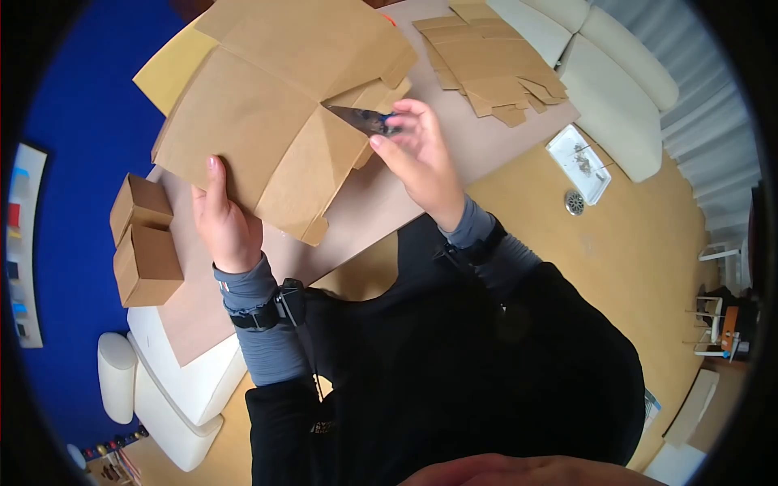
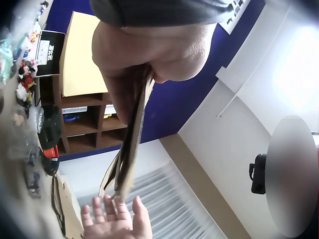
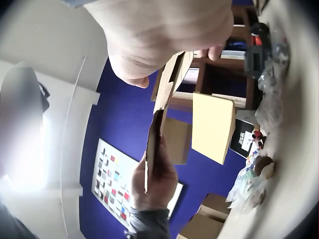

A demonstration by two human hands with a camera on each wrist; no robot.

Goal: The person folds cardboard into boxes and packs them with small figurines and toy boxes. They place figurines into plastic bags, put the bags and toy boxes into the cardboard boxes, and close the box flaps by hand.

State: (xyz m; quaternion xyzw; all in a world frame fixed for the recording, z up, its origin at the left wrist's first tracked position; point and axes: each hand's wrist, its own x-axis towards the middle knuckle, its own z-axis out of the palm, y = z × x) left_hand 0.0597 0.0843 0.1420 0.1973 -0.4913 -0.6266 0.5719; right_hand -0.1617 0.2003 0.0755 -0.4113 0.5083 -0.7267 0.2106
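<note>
The left thumb [image 1: 215,178] lies on the near left part of a flattened cardboard box [image 1: 235,121], and the other left fingers go behind it, so the left hand [image 1: 226,225] grips the cardboard between them. The fingers of the right hand [image 1: 421,162] are spread and a little bent, and they pinch nothing. They are close to the right edge of the cardboard, where there is a dark opening between the flaps; whether a fingertip touches this edge, I cannot tell.

The flattened box is held up above the table [image 1: 356,223], with its flaps toward the right and near sides. In the left wrist view it appears thin, from its edge.

Behind it, at the far left, stands a yellow box [image 1: 173,71]. Two small brown boxes [image 1: 152,261] are side by side at the left edge of the table. At the far right of the table lies a pile of flattened cardboard [image 1: 494,65]. More to the right are a white seat [image 1: 612,101] and a white tray [image 1: 574,160] with small things in it.
</note>
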